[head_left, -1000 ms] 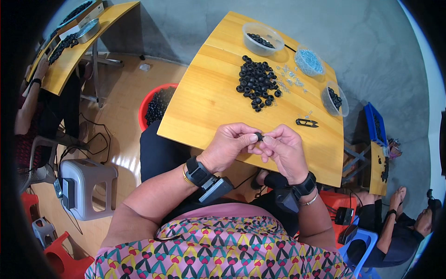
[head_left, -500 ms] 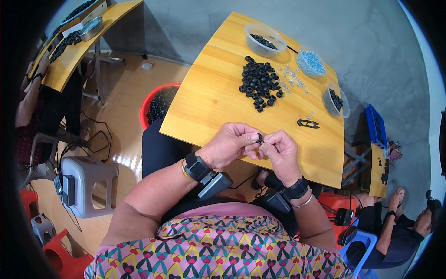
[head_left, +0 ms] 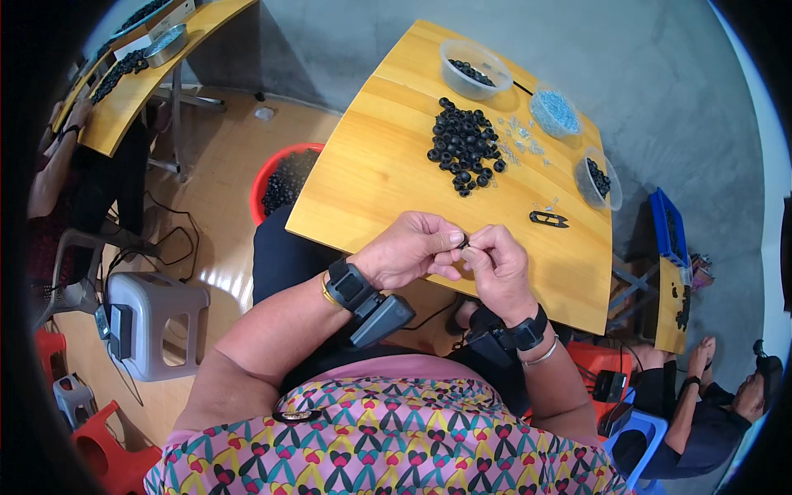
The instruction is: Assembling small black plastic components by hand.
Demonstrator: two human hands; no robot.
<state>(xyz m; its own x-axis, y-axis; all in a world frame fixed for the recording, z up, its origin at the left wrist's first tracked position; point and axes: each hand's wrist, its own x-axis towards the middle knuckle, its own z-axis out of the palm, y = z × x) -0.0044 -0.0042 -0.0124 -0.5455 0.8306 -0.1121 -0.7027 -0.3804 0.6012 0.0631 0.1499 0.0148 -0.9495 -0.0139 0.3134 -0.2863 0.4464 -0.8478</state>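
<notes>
My left hand [head_left: 410,247] and my right hand [head_left: 498,262] meet over the near edge of the wooden table [head_left: 371,173]. Both pinch one small black ring [head_left: 464,242] between their fingertips; most of it is hidden by the fingers. Farther out on the table lies a pile of black rings [head_left: 464,145], with tiny clear pieces [head_left: 516,142] scattered beside it. A black snipper tool [head_left: 549,219] lies to the right of my hands. Each wrist carries a black strapped device.
Three clear bowls stand at the table's far side: one with black rings [head_left: 472,68], one with pale bits [head_left: 554,111], one at the right [head_left: 596,178]. A red bucket [head_left: 285,177] sits under the table's left. Grey stool [head_left: 153,318] left; other people at neighbouring tables.
My hands stay joined on the small ring, with only slight finger shifts. The view has shifted a little.
</notes>
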